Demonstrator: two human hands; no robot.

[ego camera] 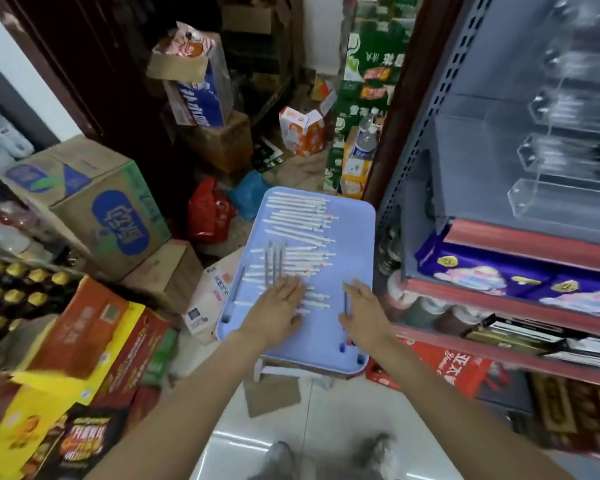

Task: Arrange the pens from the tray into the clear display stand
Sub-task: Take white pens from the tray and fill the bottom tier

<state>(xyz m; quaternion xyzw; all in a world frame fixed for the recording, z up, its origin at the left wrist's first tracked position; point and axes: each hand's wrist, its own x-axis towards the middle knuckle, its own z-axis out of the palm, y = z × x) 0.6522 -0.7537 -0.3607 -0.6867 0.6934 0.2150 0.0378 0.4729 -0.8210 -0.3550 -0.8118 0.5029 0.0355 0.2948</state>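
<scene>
Both hands lying flat, fingers spread, on the blue tray [355,237]: left hand [279,306] covering white pens [298,223], right hand [364,311] resting over a dark pen [345,301]; clear display stand [565,140] sitting on the shelf, right.

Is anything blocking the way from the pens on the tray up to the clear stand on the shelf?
Nothing visible does. The pens lie loose on the blue tray, both hands flat over them, and the clear stand sits open-fronted on the shelf to the right, with open air between.
</scene>
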